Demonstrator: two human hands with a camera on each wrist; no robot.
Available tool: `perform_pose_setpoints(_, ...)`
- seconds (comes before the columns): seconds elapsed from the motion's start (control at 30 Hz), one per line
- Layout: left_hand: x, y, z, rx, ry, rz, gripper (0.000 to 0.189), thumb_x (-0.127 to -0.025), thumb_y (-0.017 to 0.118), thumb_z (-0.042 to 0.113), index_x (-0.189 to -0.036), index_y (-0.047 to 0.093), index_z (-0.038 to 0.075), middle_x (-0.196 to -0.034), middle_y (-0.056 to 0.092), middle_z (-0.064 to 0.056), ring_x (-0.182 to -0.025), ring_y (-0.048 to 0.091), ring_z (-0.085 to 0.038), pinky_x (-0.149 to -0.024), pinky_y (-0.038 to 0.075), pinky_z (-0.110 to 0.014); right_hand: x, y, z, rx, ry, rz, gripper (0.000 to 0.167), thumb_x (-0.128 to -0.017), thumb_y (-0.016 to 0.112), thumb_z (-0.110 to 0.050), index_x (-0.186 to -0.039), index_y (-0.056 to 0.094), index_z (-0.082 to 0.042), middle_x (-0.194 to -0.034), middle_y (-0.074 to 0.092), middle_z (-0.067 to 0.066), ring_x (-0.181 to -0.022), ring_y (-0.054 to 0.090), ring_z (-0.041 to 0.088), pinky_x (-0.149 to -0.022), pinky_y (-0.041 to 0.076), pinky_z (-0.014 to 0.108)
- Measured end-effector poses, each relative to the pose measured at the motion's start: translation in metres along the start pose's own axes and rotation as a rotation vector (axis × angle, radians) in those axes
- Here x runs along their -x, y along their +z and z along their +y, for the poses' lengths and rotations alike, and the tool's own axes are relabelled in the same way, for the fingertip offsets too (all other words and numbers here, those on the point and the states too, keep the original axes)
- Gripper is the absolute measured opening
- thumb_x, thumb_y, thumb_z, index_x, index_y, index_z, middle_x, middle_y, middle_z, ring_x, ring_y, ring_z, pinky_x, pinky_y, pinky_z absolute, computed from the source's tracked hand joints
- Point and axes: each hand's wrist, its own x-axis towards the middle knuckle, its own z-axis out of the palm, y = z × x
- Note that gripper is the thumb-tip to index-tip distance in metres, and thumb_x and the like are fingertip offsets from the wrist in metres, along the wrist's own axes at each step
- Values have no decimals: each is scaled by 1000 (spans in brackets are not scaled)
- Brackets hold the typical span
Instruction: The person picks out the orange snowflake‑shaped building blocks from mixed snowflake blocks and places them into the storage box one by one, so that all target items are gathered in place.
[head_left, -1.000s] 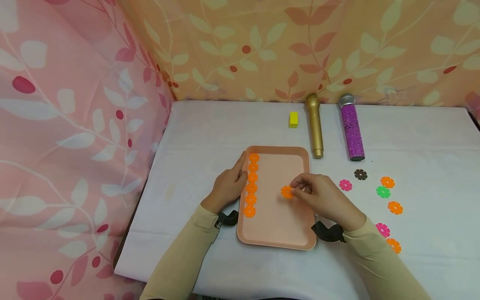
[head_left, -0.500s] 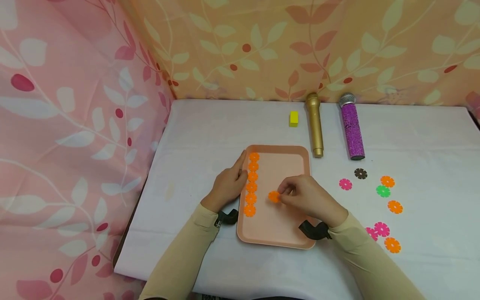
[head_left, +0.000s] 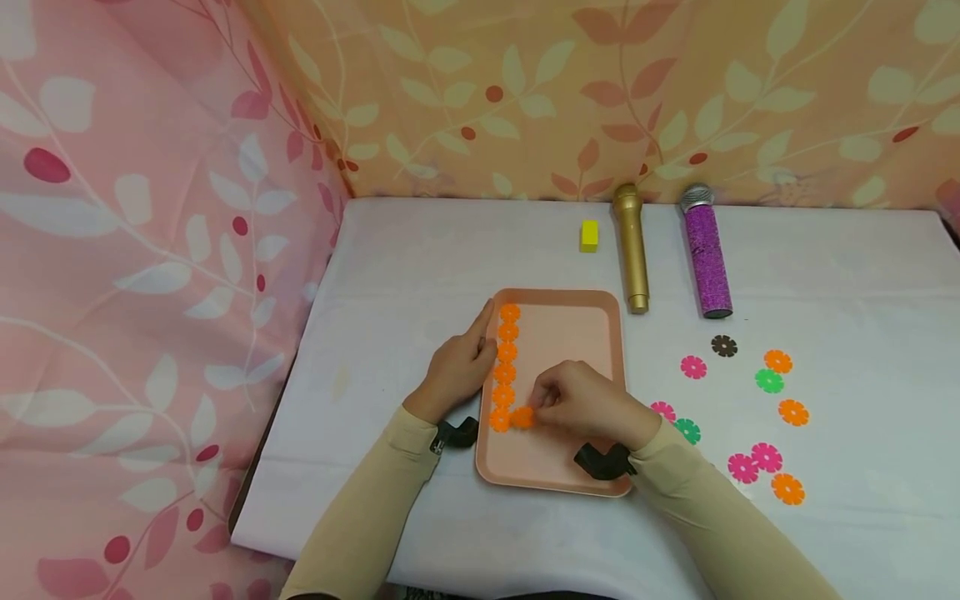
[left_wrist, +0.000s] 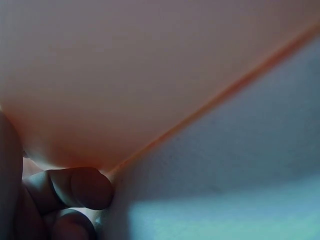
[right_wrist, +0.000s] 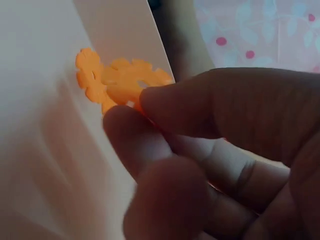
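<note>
In the head view my right hand (head_left: 588,404) is over the peach tray (head_left: 562,333). Between its thumb and forefinger it pinches an orange flower-shaped disc (head_left: 522,417), tilted and right beside the lowest disc of an orange column (head_left: 506,352) along the tray's left side. The right wrist view has the pinched disc (right_wrist: 132,75) overlapping a lying orange disc (right_wrist: 89,75). My left hand (head_left: 456,371) grips the tray's left rim, forefinger stretched along the edge and thumb on the rim. Curled fingers (left_wrist: 90,187) show at the tray edge in the left wrist view.
Loose flower discs, pink (head_left: 693,367), green (head_left: 769,381), orange (head_left: 793,412) and black (head_left: 724,346), lie right of the tray. Behind it are a yellow block (head_left: 589,237), a gold microphone (head_left: 632,250) and a purple glitter microphone (head_left: 707,258). A patterned cloth (head_left: 450,100) hangs behind the table.
My right hand has carried the orange disc left and toward me, from mid-tray to beside the column's lowest disc. Pink and teal discs behind the forearm came into view. My left hand stayed put.
</note>
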Motion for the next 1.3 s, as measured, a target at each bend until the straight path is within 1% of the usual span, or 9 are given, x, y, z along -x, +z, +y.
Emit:
perform_pose_setpoints(0.2, -1, -1, 1, -7, 7, 0, 65, -107, 45, 28, -169, 27, 20, -62, 45, 5, -50, 35, -12, -52, 27, -30, -5, 6, 1, 21, -18, -43, 15, -87, 75, -3, -77, 75, -13, -69, 64, -6, -65, 58, 12, -62, 49, 25)
perform_pose_setpoints(0.43, 0, -1, 0, -16, 0, 5, 64, -107, 44, 27, -169, 27, 21, -61, 44, 6, -50, 33, -12, -52, 26, -30, -14, 15, -3, -27, 2, -113, 14, -85, 72, -4, -74, 75, -13, -66, 62, -5, -59, 54, 11, -58, 47, 26)
perform_pose_setpoints(0.57, 1, -1, -1, -22, -13, 8, 65, -107, 45, 27, -169, 27, 22, -62, 43, 6, -51, 33, -13, -53, 25, -31, -19, 22, -4, -23, 7, -153, 18, -83, 71, -5, -68, 72, -15, -63, 57, -7, -56, 50, 9, -54, 42, 25)
perform_pose_setpoints(0.67, 1, -1, -1, -29, -12, 8, 65, -107, 45, 27, -169, 26, 23, -61, 42, 6, -51, 32, -13, -53, 25, -31, -21, 27, -5, 11, 2, -168, 25, -81, 68, -4, -60, 64, -16, -58, 48, -10, -54, 45, 8, -53, 35, 24)
perform_pose_setpoints(0.83, 1, -2, 0, -27, 2, 10, 65, -108, 45, 26, -169, 25, 23, -60, 41, 5, -50, 30, -13, -52, 25, -31, -21, 33, -7, 65, 1, -179, 33, -79, 65, -3, -53, 52, -18, -52, 36, -12, -51, 36, 8, -52, 27, 25)
perform_pose_setpoints(0.93, 0, -2, 0, -30, 5, 14, 64, -108, 44, 26, -169, 25, 23, -60, 41, 5, -50, 30, -13, -52, 25, -32, -22, 35, -8, 88, 17, -178, 34, -79, 67, -5, -52, 53, -19, -50, 37, -13, -50, 38, 8, -51, 28, 25)
perform_pose_setpoints(1.1, 0, 0, -1, -34, -7, 7, 64, -108, 43, 27, -169, 24, 23, -61, 43, 4, -51, 32, -14, -53, 26, -32, -23, 39, -9, 147, 31, -163, 28, -78, 69, -7, -54, 60, -18, -53, 46, -13, -51, 44, 8, -50, 33, 25)
perform_pose_setpoints(1.3, -1, 1, 0, -50, -13, 4, 64, -108, 43, 29, -169, 25, 22, -63, 44, 4, -52, 36, -15, -54, 29, -32, -23, 43, -9, 236, 26, -136, 26, -76, 69, -10, -53, 61, -19, -52, 48, -13, -51, 46, 9, -49, 34, 26)
